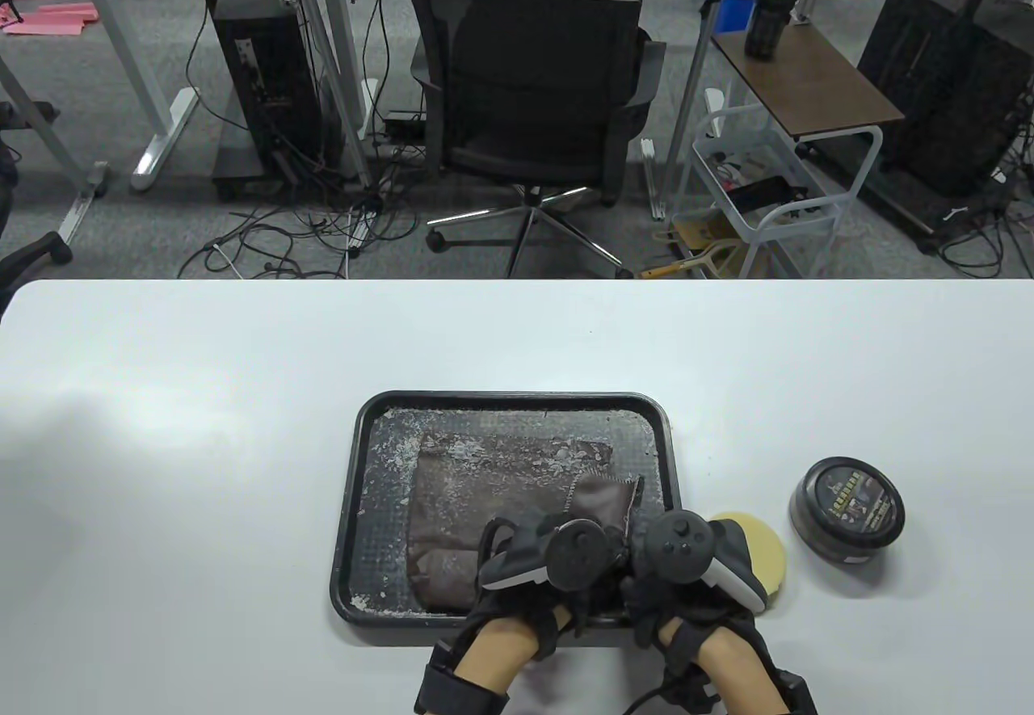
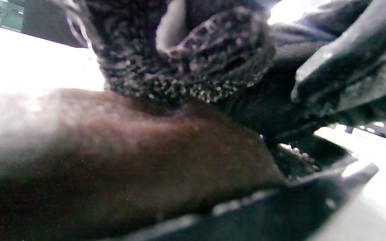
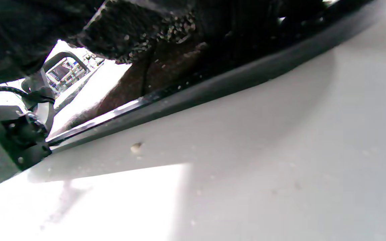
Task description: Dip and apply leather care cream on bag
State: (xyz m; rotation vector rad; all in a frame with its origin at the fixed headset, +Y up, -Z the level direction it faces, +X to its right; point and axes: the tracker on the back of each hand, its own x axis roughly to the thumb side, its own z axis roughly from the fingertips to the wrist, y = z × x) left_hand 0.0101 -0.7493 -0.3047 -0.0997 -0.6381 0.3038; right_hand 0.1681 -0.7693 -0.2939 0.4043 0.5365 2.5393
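Observation:
A brown leather bag (image 1: 485, 489) lies flat in a black tray (image 1: 347, 505), flecked with whitish residue. Both gloved hands meet over its near right part. My left hand (image 1: 525, 565) curls its fingers (image 2: 186, 67) down onto the leather (image 2: 112, 160). My right hand (image 1: 658, 590) reaches over the tray's near rim (image 3: 213, 90), its fingers (image 3: 139, 30) curled on the bag (image 3: 146, 77); a bag corner (image 1: 602, 497) stands raised just beyond them. A round yellow sponge (image 1: 767, 553) lies on the table beside the tray, partly under the right tracker. The dark cream tin (image 1: 846, 510) stands with its lid on.
The white table (image 1: 202, 424) stretches wide to the left and beyond the tray. An office chair (image 1: 525, 101) and a small trolley (image 1: 775, 182) stand on the floor past the far edge.

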